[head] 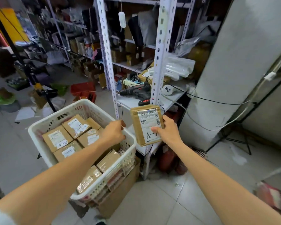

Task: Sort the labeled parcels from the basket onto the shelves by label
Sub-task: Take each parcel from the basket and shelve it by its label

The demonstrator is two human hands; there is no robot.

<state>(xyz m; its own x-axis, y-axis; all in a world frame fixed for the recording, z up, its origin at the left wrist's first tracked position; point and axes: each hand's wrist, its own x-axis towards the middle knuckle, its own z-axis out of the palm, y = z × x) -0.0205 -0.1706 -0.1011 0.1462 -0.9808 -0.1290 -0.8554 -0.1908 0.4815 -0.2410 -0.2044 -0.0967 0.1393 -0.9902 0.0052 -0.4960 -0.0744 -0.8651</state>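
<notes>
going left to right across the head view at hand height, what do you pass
white basket → left hand → held parcel → right hand gripping that parcel → white column

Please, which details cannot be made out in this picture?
Head view:
Parcel label: the character after "A-" is covered by the thumb of the right hand.
Left hand: its fingers curl away; any grip is hidden.
Basket parcels: small print too small.
Far shelves: blurred.
</notes>
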